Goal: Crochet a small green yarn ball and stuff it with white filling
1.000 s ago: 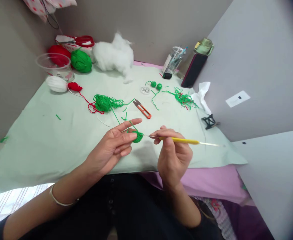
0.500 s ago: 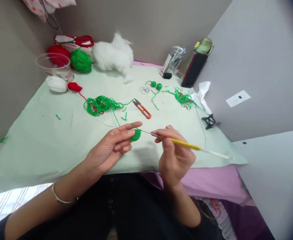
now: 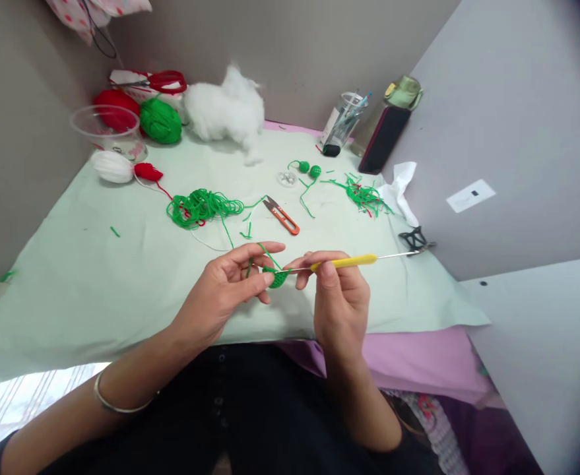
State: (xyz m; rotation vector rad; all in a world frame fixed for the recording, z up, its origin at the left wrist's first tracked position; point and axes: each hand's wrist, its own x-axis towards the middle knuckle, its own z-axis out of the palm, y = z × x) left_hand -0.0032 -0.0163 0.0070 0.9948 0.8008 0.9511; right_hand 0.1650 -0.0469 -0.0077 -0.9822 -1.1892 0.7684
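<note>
A small green crochet piece (image 3: pixel 278 280) is pinched between the thumb and fingers of my left hand (image 3: pixel 225 282). Green yarn (image 3: pixel 268 254) runs over that hand's index finger down to the piece. My right hand (image 3: pixel 340 297) grips a crochet hook (image 3: pixel 349 262) by its yellow handle, and the thin metal tip reaches the top edge of the piece. Whether the tip passes through a stitch I cannot tell. Just beyond my hands lies a loose tangle of green yarn (image 3: pixel 205 206), with orange thread snips (image 3: pixel 282 216) beside it.
Two small green balls (image 3: pixel 315 171) lie mid-table near yarn scraps (image 3: pixel 366 196). Behind are white stuffing (image 3: pixel 225 109), a green yarn ball (image 3: pixel 161 121), red scissors (image 3: pixel 167 82) and a plastic cup (image 3: pixel 109 135). A phone (image 3: pixel 385 140) leans on a bottle (image 3: pixel 403 91) at the right, near a cup of tools (image 3: pixel 342 122).
The hook has swung to a flatter angle, its rear end rising. My left hand has turned, and the crochet piece has moved slightly right and down. The fingers of both hands are nearer each other.
</note>
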